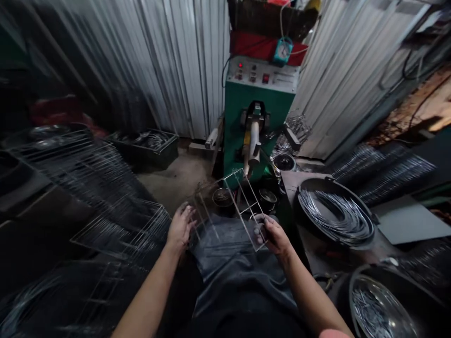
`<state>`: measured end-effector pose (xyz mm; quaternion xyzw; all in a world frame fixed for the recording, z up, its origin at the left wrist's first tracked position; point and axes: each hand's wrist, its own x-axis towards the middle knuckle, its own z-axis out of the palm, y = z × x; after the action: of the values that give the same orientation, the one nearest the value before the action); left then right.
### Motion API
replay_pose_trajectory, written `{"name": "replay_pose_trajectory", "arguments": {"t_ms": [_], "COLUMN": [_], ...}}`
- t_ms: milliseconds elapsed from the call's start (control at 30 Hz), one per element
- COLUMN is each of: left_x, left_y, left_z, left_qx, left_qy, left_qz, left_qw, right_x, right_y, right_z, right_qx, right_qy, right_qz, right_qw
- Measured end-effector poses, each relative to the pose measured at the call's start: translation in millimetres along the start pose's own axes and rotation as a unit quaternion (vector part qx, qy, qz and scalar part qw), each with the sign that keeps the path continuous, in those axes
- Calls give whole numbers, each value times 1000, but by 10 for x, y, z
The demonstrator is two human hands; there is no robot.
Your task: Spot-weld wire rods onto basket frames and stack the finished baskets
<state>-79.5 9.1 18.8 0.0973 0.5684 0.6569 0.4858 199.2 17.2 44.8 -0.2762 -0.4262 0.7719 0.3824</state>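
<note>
My right hand [276,237] is closed on the right edge of a thin rectangular wire frame [249,206], which has cross wires. The frame is tilted above my lap, in front of the green machine [259,112], and its left part is smeared by motion. At that blurred left end is my left hand [181,226]; its fingers are smeared, and I cannot tell whether they touch the wire. A dark apron or cloth [243,281] covers my lap. From the machine a metal arm [254,141] sticks out toward me, just beyond the frame.
Stacked wire racks [120,225] stand at my left, blurred. Behind them is a crate [151,145] of metal pieces. At my right, a round pan [334,211] holds wire rings, and a bowl [380,305] holds short metal pieces. Corrugated sheet walls [176,61] rise behind.
</note>
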Motion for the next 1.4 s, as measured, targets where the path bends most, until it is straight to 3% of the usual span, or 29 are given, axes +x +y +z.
{"name": "replay_pose_trajectory", "arguments": {"t_ms": [67,100,167,233,267,400,500,567,867,1400], "left_x": [-55,-110,-253,-395,-451,-543,-546,-559,-595,-645], "left_y": [-73,-110,-182,-242,-261,-235,-156,-122,-132,-190], "left_z": [33,65,168,314,396,666,720,702,627,626], "left_qx": [40,67,115,102,64,-139,-203,-231,-255,-209], "left_qy": [28,2,-108,-194,-207,-159,-134,-131,-121,-103], "left_qz": [74,114,166,159,140,13,-87,-114,-173,-163], "left_qw": [996,991,973,963,966,977,966,957,944,959], "right_x": [26,42,75,110,124,68,-43,-78,-44,-73], "right_y": [18,49,147,261,306,341,264,223,336,360], "right_z": [1,18,81,142,156,80,-50,-115,-114,-104], "right_qx": [-17,-28,-43,-38,-29,11,7,-1,7,0], "right_qy": [0,2,13,25,31,79,107,107,110,103], "right_qz": [4,4,-4,-19,-26,-57,-59,-49,-30,-44], "right_qw": [1000,1000,999,999,999,995,992,993,993,994]}}
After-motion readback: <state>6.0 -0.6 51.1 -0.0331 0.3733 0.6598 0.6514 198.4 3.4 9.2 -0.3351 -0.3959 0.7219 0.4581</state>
